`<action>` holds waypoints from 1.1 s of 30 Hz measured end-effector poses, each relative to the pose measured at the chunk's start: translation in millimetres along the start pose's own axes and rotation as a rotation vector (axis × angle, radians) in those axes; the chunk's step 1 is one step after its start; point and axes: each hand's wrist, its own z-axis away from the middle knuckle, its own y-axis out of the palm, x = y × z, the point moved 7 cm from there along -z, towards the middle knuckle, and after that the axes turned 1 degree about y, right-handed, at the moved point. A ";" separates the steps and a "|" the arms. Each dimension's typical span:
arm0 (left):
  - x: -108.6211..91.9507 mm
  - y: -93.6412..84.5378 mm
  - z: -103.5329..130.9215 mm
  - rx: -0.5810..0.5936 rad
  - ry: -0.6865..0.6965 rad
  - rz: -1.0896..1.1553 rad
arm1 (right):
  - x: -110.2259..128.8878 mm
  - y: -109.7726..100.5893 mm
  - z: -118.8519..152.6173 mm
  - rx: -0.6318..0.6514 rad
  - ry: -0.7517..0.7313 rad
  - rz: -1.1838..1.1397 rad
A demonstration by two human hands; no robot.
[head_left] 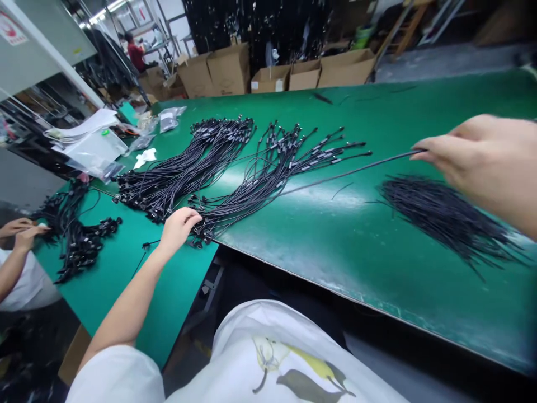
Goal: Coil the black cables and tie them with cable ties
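My right hand [465,159], on the right, is closed in a pinch on the end of a thin black cable [356,169] that stretches left over the table into a fanned bundle of black cables [255,193]. At the lower left end of that bundle, among small black connectors, my left hand [180,226] has its fingers pressed together; what they grip is too small to name. A second cable bundle [197,162] lies just behind and to the left. Below my right hand rests a pile of thin black strands [440,215].
The green table [335,268] has its near edge in front of me. At the far left, another person's hands [25,232] work beside more cables [84,240]. Papers [90,134] and plastic bags [170,118] lie back left; cardboard boxes [346,68] stand behind the table.
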 end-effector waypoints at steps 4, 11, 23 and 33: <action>0.4 29.6 5.2 0.208 -0.147 0.435 | 12.5 22.8 22.8 0.197 0.008 0.106; -92.3 96.9 34.3 0.354 0.049 0.546 | 167.4 22.2 91.8 0.476 -0.605 -0.469; -100.4 92.9 55.4 0.705 -0.256 1.375 | 95.9 65.8 47.6 0.169 -0.322 -0.766; -111.7 123.2 39.2 0.419 0.077 0.767 | 198.0 27.7 116.9 0.323 -0.759 -0.714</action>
